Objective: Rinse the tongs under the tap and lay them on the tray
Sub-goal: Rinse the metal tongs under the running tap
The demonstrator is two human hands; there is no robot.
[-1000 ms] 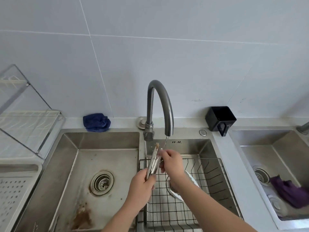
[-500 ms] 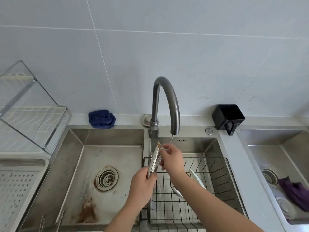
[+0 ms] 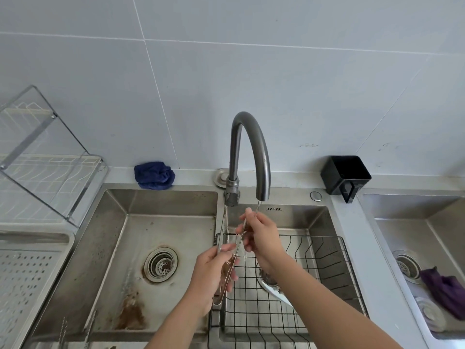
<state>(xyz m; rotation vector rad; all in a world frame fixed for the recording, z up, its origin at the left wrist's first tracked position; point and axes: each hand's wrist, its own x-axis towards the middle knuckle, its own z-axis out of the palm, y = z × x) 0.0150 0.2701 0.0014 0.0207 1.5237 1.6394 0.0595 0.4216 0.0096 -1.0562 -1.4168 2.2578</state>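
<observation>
Two hands hold a pair of metal tongs (image 3: 220, 241) above the divide between the two basins of a steel sink (image 3: 173, 205), just below the spout of a curved grey tap (image 3: 251, 137). The left hand (image 3: 212, 275) grips the hinged lower end, its fingers (image 3: 226, 248) curled round the metal. The right hand (image 3: 263, 235) pinches the upper part of one arm between thumb and fingers (image 3: 245, 219). The tongs stand nearly upright, their two arms spread in a narrow V. A thin bright line runs from the spout down to the right hand; whether it is water or the tip of the tongs cannot be told. Under the hands, a black wire basket (image 3: 327, 260) sits in the right basin, with part of a white dish (image 3: 276, 294) showing through it. The left basin has a round drain (image 3: 161, 264) and brown stains (image 3: 130, 313) on its floor. A pale perforated tray (image 3: 27, 285) lies on the surface at the far left, well apart from the tongs, with a wire dish rack (image 3: 45, 167) behind it. On the ledge by the wall are a crumpled blue cloth (image 3: 154, 175), left of the tap, and a black cup (image 3: 346, 175) to its right. A second sink at the far right holds a purple cloth (image 3: 445, 290).
</observation>
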